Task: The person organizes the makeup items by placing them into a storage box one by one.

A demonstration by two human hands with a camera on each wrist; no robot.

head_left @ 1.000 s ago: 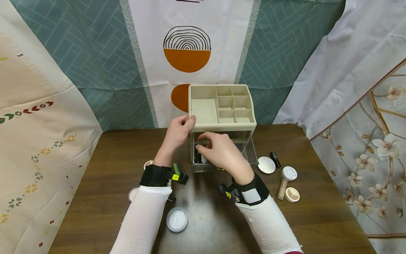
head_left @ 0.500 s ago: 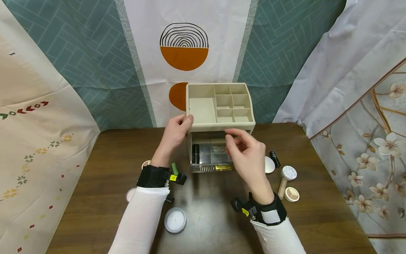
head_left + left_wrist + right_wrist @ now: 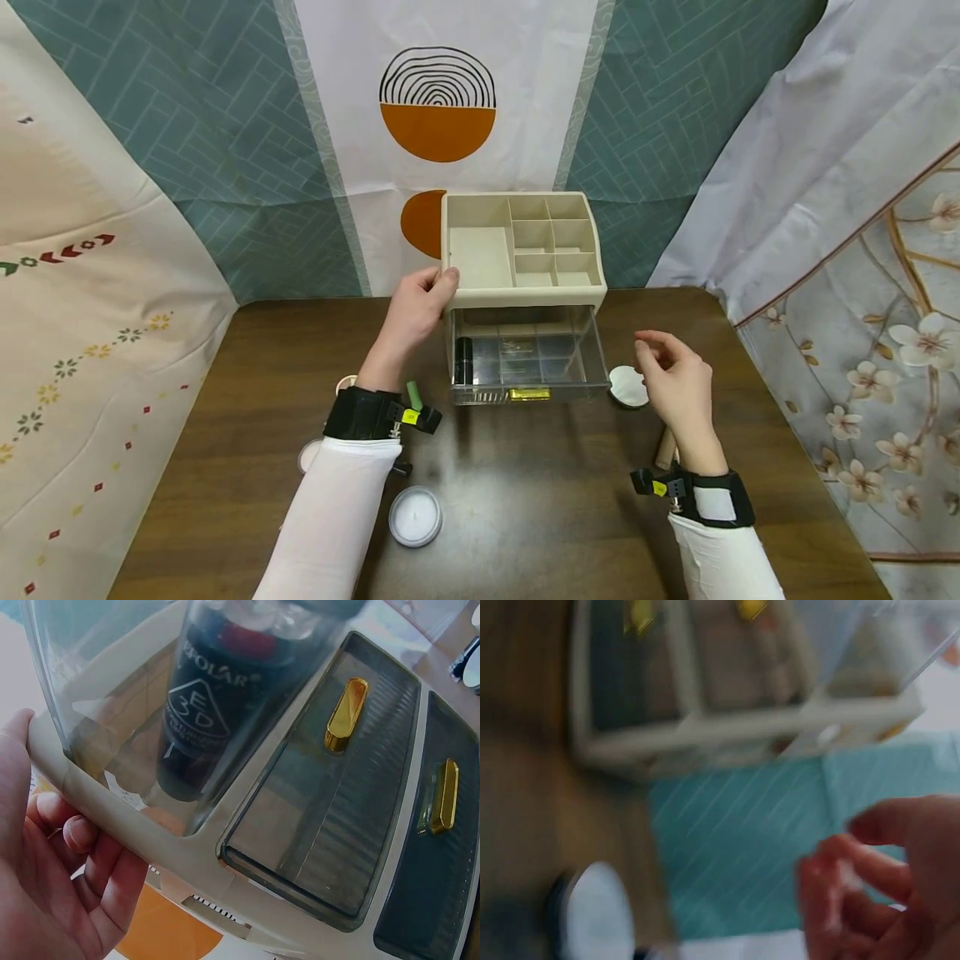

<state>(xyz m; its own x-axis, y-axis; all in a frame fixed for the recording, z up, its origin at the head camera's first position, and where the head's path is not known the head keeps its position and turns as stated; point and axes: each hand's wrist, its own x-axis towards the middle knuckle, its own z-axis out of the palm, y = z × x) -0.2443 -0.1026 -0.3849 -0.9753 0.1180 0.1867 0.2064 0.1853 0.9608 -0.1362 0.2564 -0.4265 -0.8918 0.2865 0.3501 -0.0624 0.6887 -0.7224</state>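
The left hand (image 3: 412,310) grips the left front corner of the box (image 3: 525,297), thumb on the rim and fingers curled beneath it. Just beside those fingers, the top drawer (image 3: 566,394) stands pulled out, its gold handle (image 3: 529,394) at the front; the black tube (image 3: 463,362) lies inside along the left wall, the clear side between it and the fingers. The right hand (image 3: 681,385) hangs over the table (image 3: 517,517), right of the drawer and well apart from it, fingers loosely bent and pinching nothing. The white disc (image 3: 628,387) lies on the table, near its fingertips but apart.
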